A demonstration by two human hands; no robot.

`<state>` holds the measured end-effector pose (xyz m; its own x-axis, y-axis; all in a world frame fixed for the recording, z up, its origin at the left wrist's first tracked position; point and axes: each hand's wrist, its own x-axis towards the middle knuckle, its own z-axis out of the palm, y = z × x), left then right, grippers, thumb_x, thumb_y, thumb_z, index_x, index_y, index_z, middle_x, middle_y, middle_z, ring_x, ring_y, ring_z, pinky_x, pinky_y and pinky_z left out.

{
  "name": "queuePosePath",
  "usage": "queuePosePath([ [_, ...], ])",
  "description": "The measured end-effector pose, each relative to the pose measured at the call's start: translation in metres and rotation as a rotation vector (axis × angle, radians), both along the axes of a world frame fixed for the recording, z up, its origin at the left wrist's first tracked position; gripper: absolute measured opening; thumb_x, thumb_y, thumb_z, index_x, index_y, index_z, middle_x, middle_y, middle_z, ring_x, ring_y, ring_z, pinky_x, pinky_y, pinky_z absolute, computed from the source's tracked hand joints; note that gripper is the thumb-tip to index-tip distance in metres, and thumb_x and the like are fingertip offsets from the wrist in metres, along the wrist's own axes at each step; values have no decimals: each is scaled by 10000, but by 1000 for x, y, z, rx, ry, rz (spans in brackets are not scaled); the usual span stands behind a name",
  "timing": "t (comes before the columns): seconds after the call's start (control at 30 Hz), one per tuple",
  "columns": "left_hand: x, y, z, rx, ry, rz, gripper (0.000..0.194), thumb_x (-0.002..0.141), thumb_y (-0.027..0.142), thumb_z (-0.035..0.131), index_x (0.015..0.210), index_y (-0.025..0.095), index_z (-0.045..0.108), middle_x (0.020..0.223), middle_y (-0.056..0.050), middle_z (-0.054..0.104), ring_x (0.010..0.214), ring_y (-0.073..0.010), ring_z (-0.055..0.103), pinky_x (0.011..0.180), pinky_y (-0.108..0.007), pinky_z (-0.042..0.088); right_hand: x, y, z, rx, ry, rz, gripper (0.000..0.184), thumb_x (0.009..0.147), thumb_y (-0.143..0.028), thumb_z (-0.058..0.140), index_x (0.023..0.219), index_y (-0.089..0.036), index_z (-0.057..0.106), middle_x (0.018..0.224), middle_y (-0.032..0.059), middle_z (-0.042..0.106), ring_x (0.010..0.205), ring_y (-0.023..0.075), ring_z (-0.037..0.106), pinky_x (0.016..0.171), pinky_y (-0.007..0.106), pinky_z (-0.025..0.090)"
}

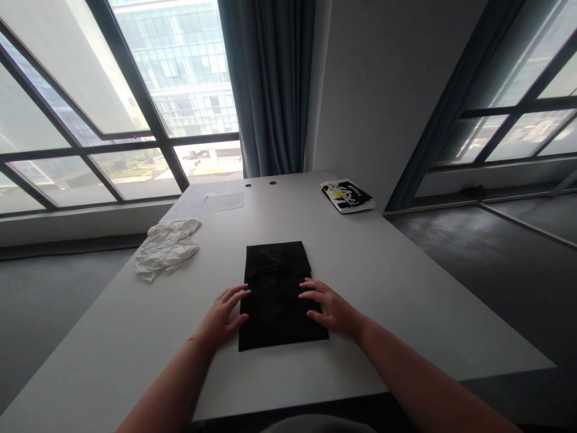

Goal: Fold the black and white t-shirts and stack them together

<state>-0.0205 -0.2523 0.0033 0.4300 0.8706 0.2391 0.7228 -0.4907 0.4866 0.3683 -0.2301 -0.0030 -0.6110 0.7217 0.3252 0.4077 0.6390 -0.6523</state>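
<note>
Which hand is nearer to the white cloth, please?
Left. The white cloth lies ahead and left of the left hand; the right hand is farther away, at the right edge of the black cloth.

White table (406, 313), blue curtains (273, 84), bright windows (180, 66), gray floor (433, 246)

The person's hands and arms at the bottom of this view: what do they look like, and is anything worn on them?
The left hand and right hand are ordinary bare human hands, with no gloves, rings or cables showing. The left forearm and right forearm show no sleeve, watch or bracelet. Fingernail details are too small to tell.
</note>
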Motion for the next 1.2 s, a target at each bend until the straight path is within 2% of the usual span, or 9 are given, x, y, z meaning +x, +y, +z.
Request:
queuePosePath([
  [0.07, 4, -20, 0, 13, 78, -76, 643, 854, 487, 756, 1453, 368, 556, 1593, -74, 482, 1471, -319, 454, 1207, -543, 444, -3, -19, 3, -14, -95, 83, 518, 856, -359, 816, 1349, -284, 675, 1519, 108, 504, 1493, 347, 363, 1258, 593, 258],
  [0.17, 11, -37, -2, 25, 160, -105, 691, 759, 421, 852, 1401, 378, 602, 1594, -66, 481, 1486, -354, 431, 1199, -580, 447, -7, -34, 1, -7, -167, 70, 617, 763, -271, 882, 1346, -315, 684, 1497, 98, 527, 1432, 355, 444, 1265, 624, 209],
  [0.3, 18, -38, -6, 107, 135, -52, 478, 790, 188, 717, 1251, 311, 679, 1472, -65, 609, 1461, -311, 480, 1228, -558, 434, -8, -33, -4, 19, -84, -11, 559, 753, -57, 702, 1272, -266, 704, 1406, 100, 580, 1330, 287, 537, 1180, 489, 430],
  [0.4, 22, -34, -7, 164, 126, -60, 497, 718, 29, 586, 1121, 299, 697, 1357, -30, 692, 1431, -273, 521, 1262, -559, 393, -8, -30, -6, 51, -46, -34, 644, 691, 38, 537, 1245, -245, 702, 1357, 89, 608, 1287, 250, 567, 1142, 431, 479],
  [0.47, 23, -31, -8, 165, 108, -38, 530, 687, -1, 545, 1107, 291, 681, 1340, -30, 698, 1379, -254, 570, 1232, -526, 440, -8, -29, -7, 65, -45, -59, 664, 684, 55, 487, 1241, -235, 704, 1347, 86, 618, 1274, 238, 579, 1142, 427, 482],
  [0.7, 18, -20, -11, 109, 72, 74, 366, 843, 223, 649, 1201, 292, 625, 1391, -69, 650, 1308, -278, 606, 1098, -501, 540, -9, -19, -17, 55, -105, -107, 672, 725, 19, 508, 1319, -225, 708, 1480, 94, 560, 1393, 282, 504, 1209, 520, 403],
  [0.87, 16, -18, -10, 109, 41, 111, 432, 775, 105, 597, 1163, 285, 653, 1351, -58, 675, 1268, -256, 631, 1122, -475, 522, -3, -15, -18, -43, -2, -64, 638, 772, 8, 453, 1295, -246, 717, 1435, 55, 617, 1430, 249, 486, 1249, 545, 338],
  [1.0, 12, -15, -11, 65, 6, 96, 624, 705, 47, 573, 1277, 286, 636, 1413, -58, 640, 1321, -251, 594, 1140, -472, 514, 0, -15, -11, -151, 138, -76, 438, 909, -100, 478, 1246, -244, 718, 1302, 56, 702, 1298, 233, 614, 1271, 551, 282],
  [1.2, 10, -13, -12, 139, -25, 9, 422, 819, 86, 596, 1167, 294, 711, 1383, -48, 675, 1359, -255, 568, 1133, -482, 519, 5, -22, -6, -135, 219, -44, 252, 956, -270, 575, 1144, -222, 736, 1184, 78, 742, 1200, 260, 672, 1256, 554, 291],
])
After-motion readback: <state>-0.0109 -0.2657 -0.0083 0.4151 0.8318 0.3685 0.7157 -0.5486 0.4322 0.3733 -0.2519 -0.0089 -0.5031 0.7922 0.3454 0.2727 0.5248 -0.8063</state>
